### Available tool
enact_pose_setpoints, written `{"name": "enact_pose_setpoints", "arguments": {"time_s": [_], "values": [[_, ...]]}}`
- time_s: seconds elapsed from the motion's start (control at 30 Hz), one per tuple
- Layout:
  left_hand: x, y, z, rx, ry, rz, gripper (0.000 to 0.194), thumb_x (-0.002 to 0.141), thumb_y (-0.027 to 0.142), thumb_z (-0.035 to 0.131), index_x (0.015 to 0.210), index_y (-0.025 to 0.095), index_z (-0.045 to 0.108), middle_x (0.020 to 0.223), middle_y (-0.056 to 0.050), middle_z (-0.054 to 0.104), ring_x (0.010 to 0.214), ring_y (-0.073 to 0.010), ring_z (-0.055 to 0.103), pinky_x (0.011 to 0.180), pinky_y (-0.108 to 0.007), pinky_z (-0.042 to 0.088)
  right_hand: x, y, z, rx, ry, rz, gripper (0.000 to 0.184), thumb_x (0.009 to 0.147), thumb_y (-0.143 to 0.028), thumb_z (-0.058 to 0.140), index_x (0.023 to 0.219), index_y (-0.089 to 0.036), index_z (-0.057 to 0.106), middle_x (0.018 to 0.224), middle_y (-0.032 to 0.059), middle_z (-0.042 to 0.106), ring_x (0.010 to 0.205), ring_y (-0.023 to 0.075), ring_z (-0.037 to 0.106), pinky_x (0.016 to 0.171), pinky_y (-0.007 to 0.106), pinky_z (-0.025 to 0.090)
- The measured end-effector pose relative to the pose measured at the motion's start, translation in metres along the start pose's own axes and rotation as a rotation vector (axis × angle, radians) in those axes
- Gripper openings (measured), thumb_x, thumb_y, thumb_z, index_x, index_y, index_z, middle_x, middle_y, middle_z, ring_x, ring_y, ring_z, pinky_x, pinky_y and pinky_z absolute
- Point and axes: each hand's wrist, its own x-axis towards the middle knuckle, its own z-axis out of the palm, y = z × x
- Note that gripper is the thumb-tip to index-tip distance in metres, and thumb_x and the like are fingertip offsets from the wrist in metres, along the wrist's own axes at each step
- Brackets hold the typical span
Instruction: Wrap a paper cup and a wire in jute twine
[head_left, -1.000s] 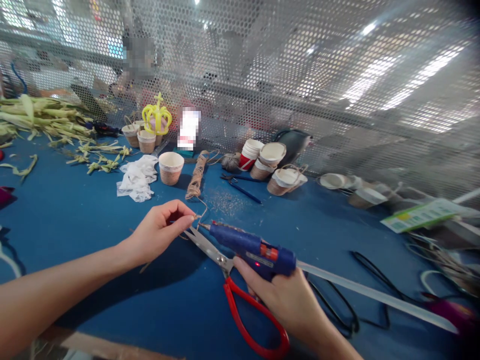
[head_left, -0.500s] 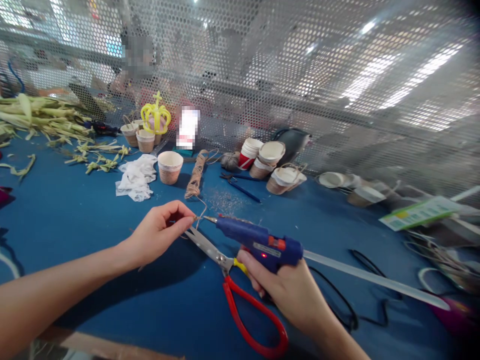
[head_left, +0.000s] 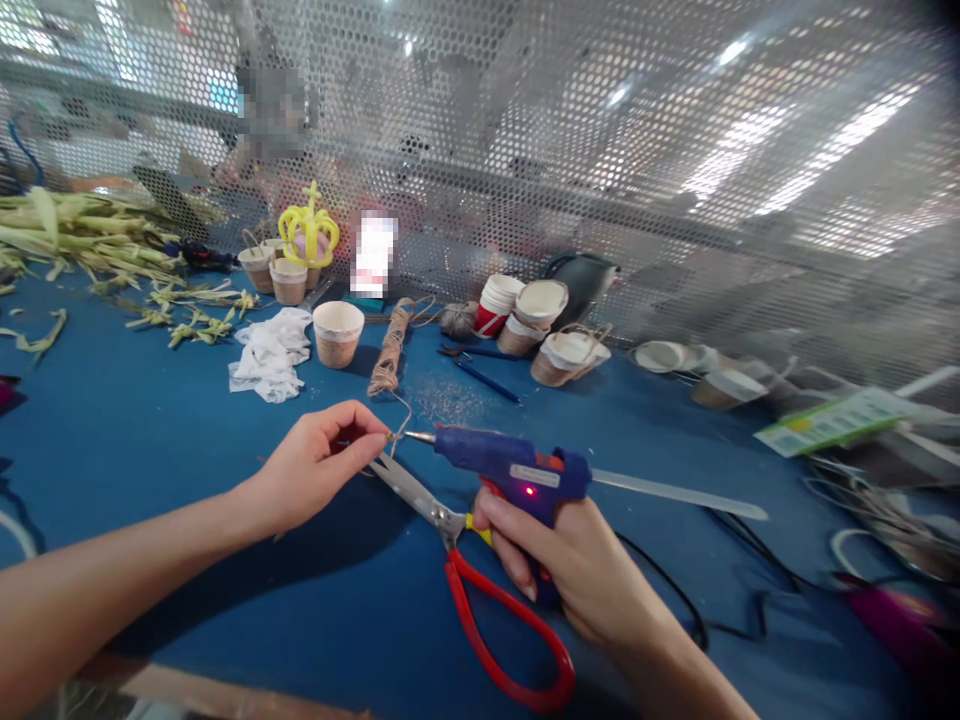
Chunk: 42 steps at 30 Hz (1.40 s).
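My left hand point(head_left: 319, 465) pinches the end of a thin brown twine point(head_left: 399, 425) that runs back to a twine bundle point(head_left: 388, 355) on the blue table point(head_left: 150, 430). My right hand point(head_left: 581, 575) grips a blue hot glue gun point(head_left: 510, 468) with a red light lit and a clear glue stick point(head_left: 675, 492) out the back. Its nozzle points at the pinched twine end, almost touching. Red-handled scissors point(head_left: 480, 580) lie on the table just under both hands.
Twine-wrapped paper cups point(head_left: 337, 333) and stacked cups point(head_left: 544, 325) stand along a perforated metal screen point(head_left: 525, 150). A white cloth point(head_left: 270, 352), green leaf strips point(head_left: 82, 240), a yellow crown point(head_left: 308, 232), a black cord point(head_left: 697, 620) and a person behind the screen.
The glue gun has swung level and its nozzle has stayed near the twine end. My right hand has shifted its grip lower on the handle. My left hand has kept still.
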Motion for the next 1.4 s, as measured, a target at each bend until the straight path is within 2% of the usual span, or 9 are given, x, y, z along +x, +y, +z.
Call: {"name": "enact_pose_setpoints", "arguments": {"time_s": [0.1, 0.2, 0.3, 0.53, 0.77, 1.03, 1.2, 1.33, 1.4], "values": [[-0.0005, 0.0003, 0.0000, 0.017, 0.008, 0.006, 0.012, 0.078, 0.026, 0.049, 0.074, 0.015, 0.051, 0.064, 0.004, 0.048, 0.056, -0.0069, 0.043, 0.054, -0.019, 0.036, -0.0003, 0.0006, 0.0001, 0.025, -0.048, 0.037, 0.025, 0.077, -0.035, 0.051, 0.065, -0.014, 0.051, 0.034, -0.0078, 0.039, 0.031, 0.0043, 0.032, 0.038, 0.019, 0.029], [-0.0007, 0.0001, 0.0000, 0.012, 0.000, 0.004, 0.012, 0.078, 0.026, 0.049, 0.075, 0.014, 0.051, 0.065, 0.003, 0.049, 0.056, -0.0071, 0.043, 0.054, -0.019, 0.036, -0.0010, -0.0004, 0.0011, 0.057, -0.007, 0.030, 0.026, 0.078, -0.035, 0.050, 0.064, -0.013, 0.051, 0.033, -0.0079, 0.037, 0.031, 0.0042, 0.029, 0.036, 0.019, 0.025], [-0.0007, -0.0004, -0.0003, 0.006, -0.007, 0.002, 0.012, 0.078, 0.026, 0.049, 0.075, 0.015, 0.051, 0.067, 0.002, 0.050, 0.059, -0.0079, 0.045, 0.056, -0.020, 0.038, -0.0008, -0.0016, 0.0013, 0.033, 0.034, 0.025, 0.025, 0.078, -0.034, 0.050, 0.064, -0.013, 0.051, 0.033, -0.0074, 0.038, 0.033, 0.0048, 0.032, 0.039, 0.020, 0.026], [0.0001, -0.0006, 0.0005, 0.017, -0.002, 0.011, 0.012, 0.077, 0.027, 0.049, 0.074, 0.015, 0.051, 0.066, 0.002, 0.050, 0.058, -0.0078, 0.045, 0.055, -0.020, 0.038, 0.0008, -0.0027, -0.0018, 0.053, -0.033, 0.048, 0.025, 0.077, -0.035, 0.051, 0.065, -0.014, 0.051, 0.034, -0.0069, 0.040, 0.032, 0.0052, 0.034, 0.039, 0.020, 0.028], [0.0012, -0.0018, 0.0001, 0.023, 0.008, 0.016, 0.012, 0.076, 0.027, 0.050, 0.074, 0.015, 0.052, 0.067, 0.002, 0.052, 0.058, -0.0080, 0.045, 0.055, -0.020, 0.038, 0.0001, -0.0015, -0.0023, 0.203, -0.039, 0.048, 0.025, 0.077, -0.035, 0.050, 0.065, -0.013, 0.051, 0.034, -0.0075, 0.037, 0.031, 0.0042, 0.029, 0.036, 0.019, 0.019], [0.0006, -0.0001, -0.0003, 0.047, -0.001, 0.016, 0.014, 0.076, 0.028, 0.049, 0.073, 0.015, 0.052, 0.068, 0.001, 0.053, 0.060, -0.0095, 0.047, 0.057, -0.021, 0.040, 0.0012, -0.0022, -0.0034, 0.170, -0.022, 0.027, 0.025, 0.078, -0.037, 0.049, 0.066, -0.014, 0.051, 0.035, -0.0076, 0.036, 0.032, 0.0044, 0.029, 0.037, 0.019, 0.020], [0.0008, 0.0054, -0.0045, 0.102, 0.068, 0.020, 0.014, 0.075, 0.029, 0.050, 0.074, 0.016, 0.053, 0.065, 0.002, 0.052, 0.055, -0.0087, 0.044, 0.052, -0.020, 0.038, 0.0040, 0.0005, -0.0071, 0.022, -0.200, 0.101, 0.025, 0.077, -0.037, 0.051, 0.068, -0.014, 0.052, 0.037, -0.0070, 0.041, 0.033, 0.0056, 0.034, 0.038, 0.020, 0.028], [0.0005, 0.0075, -0.0053, 0.123, 0.051, 0.027, 0.014, 0.075, 0.029, 0.050, 0.074, 0.015, 0.053, 0.064, 0.002, 0.051, 0.054, -0.0084, 0.043, 0.051, -0.020, 0.037, 0.0027, 0.0007, -0.0073, 0.058, -0.074, 0.021, 0.025, 0.079, -0.035, 0.048, 0.068, -0.013, 0.053, 0.036, -0.0073, 0.040, 0.033, 0.0051, 0.034, 0.039, 0.019, 0.027], [0.0002, 0.0079, -0.0054, 0.119, 0.029, 0.038, 0.014, 0.075, 0.029, 0.049, 0.074, 0.016, 0.053, 0.065, 0.002, 0.052, 0.057, -0.0092, 0.044, 0.053, -0.020, 0.038, 0.0020, 0.0003, -0.0067, 0.054, -0.063, 0.018, 0.024, 0.079, -0.033, 0.049, 0.067, -0.013, 0.053, 0.036, -0.0071, 0.040, 0.034, 0.0049, 0.034, 0.040, 0.019, 0.027]]}}
